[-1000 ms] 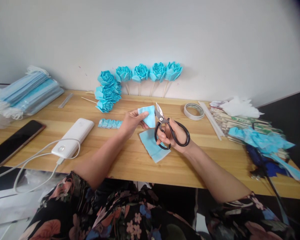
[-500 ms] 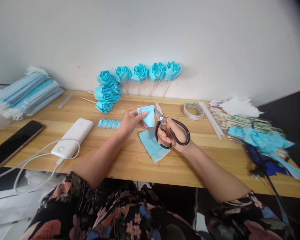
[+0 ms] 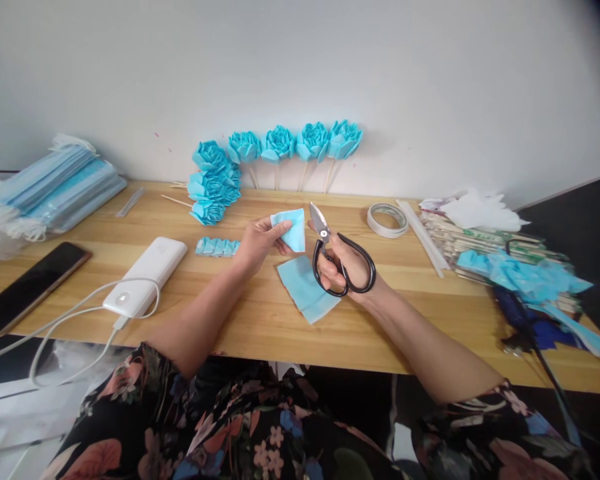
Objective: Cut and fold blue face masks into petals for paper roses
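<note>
Between thumb and fingers, my left hand (image 3: pixel 261 241) pinches a small folded piece of light blue fabric (image 3: pixel 294 231) above the table. My right hand (image 3: pixel 349 267) is closed around the black looped handles of a pair of scissors (image 3: pixel 323 233). The blades point up and away from me, nearly together, just right of the fabric and apart from it. Under the scissors lies a flat light blue sheet (image 3: pixel 307 293), partly covered by the handles. A short strip of folded blue pieces (image 3: pixel 217 247) rests beyond my left forearm.
Several blue fabric flowers (image 3: pixel 280 143) on sticks lean against the wall or lie stacked. On the left are face masks (image 3: pixel 55 187), a phone (image 3: pixel 34 287) and a cabled white power bank (image 3: pixel 145 277). A tape roll (image 3: pixel 387 220) and blue scraps (image 3: pixel 525 277) sit right.
The scissors have turned more upright, with their blades closer together and off the fabric's edge. My left hand has shifted slightly left with the fabric.
</note>
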Demonstrator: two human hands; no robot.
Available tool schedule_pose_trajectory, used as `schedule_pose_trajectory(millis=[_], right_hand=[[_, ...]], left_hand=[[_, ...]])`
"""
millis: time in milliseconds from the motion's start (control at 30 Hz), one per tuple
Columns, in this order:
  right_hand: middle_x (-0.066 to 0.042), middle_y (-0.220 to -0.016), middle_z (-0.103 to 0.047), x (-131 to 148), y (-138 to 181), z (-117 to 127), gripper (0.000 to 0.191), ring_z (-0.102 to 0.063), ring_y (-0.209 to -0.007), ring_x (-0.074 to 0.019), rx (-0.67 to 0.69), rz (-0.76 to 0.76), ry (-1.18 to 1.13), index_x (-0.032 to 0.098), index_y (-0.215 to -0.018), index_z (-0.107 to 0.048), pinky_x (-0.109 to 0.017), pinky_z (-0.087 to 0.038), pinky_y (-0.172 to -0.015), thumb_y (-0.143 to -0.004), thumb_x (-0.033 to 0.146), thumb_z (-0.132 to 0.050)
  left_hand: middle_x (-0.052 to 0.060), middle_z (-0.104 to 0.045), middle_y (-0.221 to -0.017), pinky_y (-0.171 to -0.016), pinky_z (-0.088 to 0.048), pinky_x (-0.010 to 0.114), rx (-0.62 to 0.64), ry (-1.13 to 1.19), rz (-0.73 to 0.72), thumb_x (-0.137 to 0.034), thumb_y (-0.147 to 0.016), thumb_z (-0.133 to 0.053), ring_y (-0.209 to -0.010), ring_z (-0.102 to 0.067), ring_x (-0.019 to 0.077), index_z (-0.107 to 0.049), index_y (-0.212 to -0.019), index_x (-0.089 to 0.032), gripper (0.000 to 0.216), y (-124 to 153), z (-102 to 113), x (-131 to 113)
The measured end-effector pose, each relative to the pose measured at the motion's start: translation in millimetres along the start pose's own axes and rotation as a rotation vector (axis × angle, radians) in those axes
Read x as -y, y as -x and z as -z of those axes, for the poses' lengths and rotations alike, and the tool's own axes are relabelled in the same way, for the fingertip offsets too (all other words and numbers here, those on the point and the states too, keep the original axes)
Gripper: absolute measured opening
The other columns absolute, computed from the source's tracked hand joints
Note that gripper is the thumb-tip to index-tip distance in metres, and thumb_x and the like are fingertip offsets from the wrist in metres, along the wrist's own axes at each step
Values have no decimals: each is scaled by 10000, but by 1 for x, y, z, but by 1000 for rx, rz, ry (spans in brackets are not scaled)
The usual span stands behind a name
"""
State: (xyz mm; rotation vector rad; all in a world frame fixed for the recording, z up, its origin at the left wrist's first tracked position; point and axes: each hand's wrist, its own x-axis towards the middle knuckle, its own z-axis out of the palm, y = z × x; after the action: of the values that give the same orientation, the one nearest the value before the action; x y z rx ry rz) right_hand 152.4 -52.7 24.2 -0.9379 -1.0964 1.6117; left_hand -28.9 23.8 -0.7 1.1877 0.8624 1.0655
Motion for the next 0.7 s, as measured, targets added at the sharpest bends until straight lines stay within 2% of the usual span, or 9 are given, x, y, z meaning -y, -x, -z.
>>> schedule_pose_trajectory(millis=[167, 267, 367, 467, 567, 700], right_hand=[[119, -520, -398, 0, -4, 9, 619, -261, -362, -53, -36, 85, -36, 217, -1177, -647, -234, -515, -477, -821, 723, -631], [109, -552, -430, -1, -7, 17, 648, -312, -381, -55, 9, 132, -43, 217, -1150, -644, -265, -569, -560, -821, 772, -580], [72, -630, -495, 3, -9, 25, 641, -435, -469, -80, 69, 189, -14, 217, -1091, -634, -324, -601, -685, -818, 791, -561], [56, -692, -514, 10, -7, 34, 528, -475, -551, -88, 49, 227, 109, 220, -1092, -634, -321, -582, -775, -852, 690, -628], [46, -716, -518, 14, 1, 42, 479, -458, -565, -87, 52, 159, 180, 208, -1137, -643, -259, -528, -647, -861, 597, -685], [2, -705, -565, 13, 18, 46, 627, -492, -563, -126, 210, 3, 43, 159, -1143, -650, -273, -457, -515, -862, 715, -576]], left_hand=[[12, -663, -554, -455, -489, 238, -74, 26, 6, -562, -644, -851, -449, -618, 133, -609, -722, -143, 491, -1, 2, -1], [9, -656, -542, -444, -471, 235, -105, 45, 8, -552, -620, -863, -438, -605, 130, -605, -721, -143, 494, -1, 1, -4], [7, -653, -538, -447, -464, 236, -134, 50, 12, -539, -605, -867, -434, -597, 129, -605, -725, -148, 486, 0, -1, -8], [-4, -630, -508, -415, -416, 220, -156, 43, 20, -547, -576, -871, -409, -565, 118, -595, -702, -157, 494, 0, -1, -8], [-25, -570, -444, -362, -314, 202, -161, -30, 80, -541, -583, -857, -350, -481, 92, -589, -676, -164, 471, -3, 5, -7], [-26, -521, -400, -364, -262, 189, -56, -205, 196, -466, -668, -811, -334, -420, 74, -599, -650, -163, 370, -7, 16, -11]])
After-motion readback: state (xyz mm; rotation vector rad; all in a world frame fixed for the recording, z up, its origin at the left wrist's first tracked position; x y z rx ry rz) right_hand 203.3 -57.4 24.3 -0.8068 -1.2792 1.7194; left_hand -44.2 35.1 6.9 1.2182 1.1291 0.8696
